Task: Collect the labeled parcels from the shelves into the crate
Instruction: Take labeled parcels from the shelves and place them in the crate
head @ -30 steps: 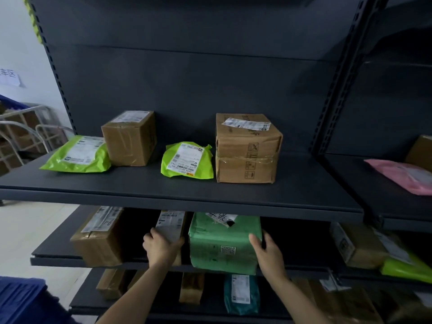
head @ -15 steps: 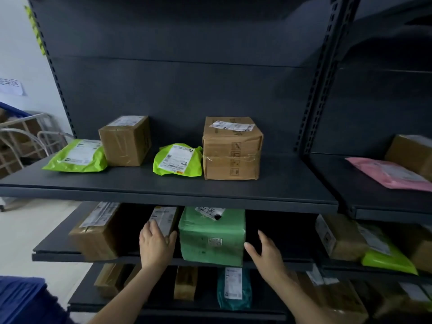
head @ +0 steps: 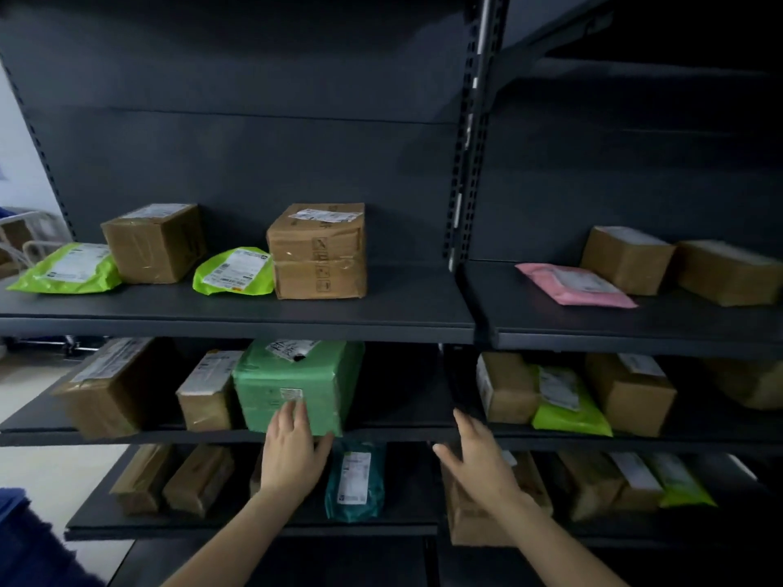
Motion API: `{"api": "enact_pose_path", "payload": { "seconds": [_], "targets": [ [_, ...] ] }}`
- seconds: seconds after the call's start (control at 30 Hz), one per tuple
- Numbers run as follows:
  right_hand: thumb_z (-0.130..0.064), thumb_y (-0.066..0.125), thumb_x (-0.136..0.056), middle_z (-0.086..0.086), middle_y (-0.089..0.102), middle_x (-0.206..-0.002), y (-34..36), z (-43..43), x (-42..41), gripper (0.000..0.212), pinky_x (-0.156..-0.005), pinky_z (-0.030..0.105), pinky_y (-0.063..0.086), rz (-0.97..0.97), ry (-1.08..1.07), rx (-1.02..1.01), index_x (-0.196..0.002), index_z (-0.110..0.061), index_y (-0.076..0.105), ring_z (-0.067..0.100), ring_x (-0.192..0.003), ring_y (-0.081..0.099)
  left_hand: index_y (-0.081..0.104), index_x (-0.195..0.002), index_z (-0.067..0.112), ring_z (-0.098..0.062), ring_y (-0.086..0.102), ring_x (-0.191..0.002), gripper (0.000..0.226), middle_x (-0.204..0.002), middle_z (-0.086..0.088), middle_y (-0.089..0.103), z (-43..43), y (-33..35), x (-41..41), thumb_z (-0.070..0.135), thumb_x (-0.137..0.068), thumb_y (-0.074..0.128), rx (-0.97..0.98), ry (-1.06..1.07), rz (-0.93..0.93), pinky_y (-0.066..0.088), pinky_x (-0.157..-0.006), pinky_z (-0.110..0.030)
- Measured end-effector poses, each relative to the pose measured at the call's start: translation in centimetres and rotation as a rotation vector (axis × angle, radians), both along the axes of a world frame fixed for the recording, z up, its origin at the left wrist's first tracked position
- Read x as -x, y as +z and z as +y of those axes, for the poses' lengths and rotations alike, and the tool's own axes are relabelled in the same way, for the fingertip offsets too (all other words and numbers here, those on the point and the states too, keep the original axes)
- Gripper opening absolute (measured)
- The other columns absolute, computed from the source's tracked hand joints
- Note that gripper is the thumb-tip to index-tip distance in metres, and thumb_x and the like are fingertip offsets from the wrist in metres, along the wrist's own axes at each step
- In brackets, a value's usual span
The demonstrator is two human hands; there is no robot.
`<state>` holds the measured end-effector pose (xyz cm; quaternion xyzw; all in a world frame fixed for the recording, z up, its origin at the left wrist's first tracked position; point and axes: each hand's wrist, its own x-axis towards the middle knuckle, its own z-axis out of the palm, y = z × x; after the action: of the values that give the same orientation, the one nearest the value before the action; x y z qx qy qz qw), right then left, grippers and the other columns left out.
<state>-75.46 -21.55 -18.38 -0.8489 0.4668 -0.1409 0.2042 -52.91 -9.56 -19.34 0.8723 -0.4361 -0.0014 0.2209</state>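
1. Since half a second ago, the left hand (head: 292,453) has slid off the small brown box (head: 207,396) and onto the front of the green parcel (head: 296,374), while the right hand (head: 476,457) has drifted away to the right of that parcel.
2. Fingers of the left hand lie straight and close together against the green parcel's front face. Their tips reach the small sticker (head: 292,394), and the thumb sticks out to the right by the parcel's lower edge. Nothing is clamped.
3. Well to the right of the green parcel, the right hand is spread wide with straight fingers. It holds nothing and sits in front of the middle shelf (head: 398,434).
4. The green parcel stands on that middle shelf, at its front edge, with a crumpled white label (head: 290,348) on top.
5. Just left of the green parcel, side against side, stands the small brown box. Further left lies a long brown box (head: 106,387).
6. Below the green parcel, one shelf down, a teal bag (head: 356,480) stands on end.
7. Above the green parcel, on the next shelf up, sits a taped brown box (head: 320,252) with a lime bag (head: 235,271) touching its left side.
8. Up and far right of the green parcel lies a pink bag (head: 576,286).
9. Down and far left of the green parcel is a dark blue shape (head: 17,544), too blurred to tell what it is.
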Motion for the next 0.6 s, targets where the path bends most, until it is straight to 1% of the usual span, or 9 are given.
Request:
{"api": "enact_pose_path", "payload": {
  "seconds": [0.1,0.17,0.3,0.5,0.6],
  "targets": [
    [-0.045,0.044,-0.093,0.005,0.026,-0.151,0.1,-0.5,4.4,0.069,-0.109,0.027,0.028,0.08,0.009,0.081,-0.147,-0.014,0.016,0.019,-0.138,0.025,0.008,-0.149,0.007,-0.026,0.011,-0.145,0.076,-0.157,-0.009,0.014,-1.3,0.2,4.2,0.051,-0.095,0.036,-0.189,-0.102,-0.111,0.012,-0.119,-0.035],
    [-0.045,0.044,-0.093,0.005,0.025,-0.151,0.0,-0.8,7.3,0.069,-0.111,0.027,0.026,0.116,0.001,0.106,-0.147,-0.013,0.015,0.019,-0.138,0.024,0.007,-0.15,0.008,-0.025,0.01,-0.145,0.075,-0.157,-0.008,0.013,-2.2,0.1,6.9,0.051,-0.095,0.036,-0.248,-0.15,-0.139,0.011,-0.119,-0.034],
    [-0.046,0.042,-0.094,0.002,0.019,-0.154,0.0,-1.7,12.6,0.07,-0.112,0.025,0.022,0.181,-0.027,0.117,-0.148,-0.015,0.009,0.017,-0.14,0.019,0.009,-0.15,0.009,-0.024,0.01,-0.145,0.074,-0.156,-0.008,0.012,-4.1,-0.2,11.6,0.05,-0.095,0.037,-0.28,-0.226,-0.174,0.009,-0.12,-0.034],
    [-0.048,0.04,-0.094,0.001,0.02,-0.154,-0.6,-3.3,18.2,0.072,-0.113,0.027,0.025,0.229,-0.11,0.095,-0.149,-0.015,0.007,0.018,-0.14,0.019,0.011,-0.149,0.01,-0.024,0.011,-0.145,0.073,-0.156,-0.007,0.013,-7.3,-0.4,16.3,0.05,-0.094,0.036,-0.286,-0.316,-0.205,0.009,-0.119,-0.034],
    [-0.048,0.039,-0.094,0.001,0.019,-0.154,-0.6,-4.4,19.9,0.072,-0.112,0.027,0.025,0.235,-0.129,0.069,-0.149,-0.015,0.006,0.018,-0.141,0.018,0.012,-0.149,0.01,-0.024,0.011,-0.145,0.072,-0.155,-0.007,0.014,-9.2,-0.6,17.7,0.051,-0.094,0.036,-0.294,-0.336,-0.202,0.01,-0.119,-0.034]
  ]
}}
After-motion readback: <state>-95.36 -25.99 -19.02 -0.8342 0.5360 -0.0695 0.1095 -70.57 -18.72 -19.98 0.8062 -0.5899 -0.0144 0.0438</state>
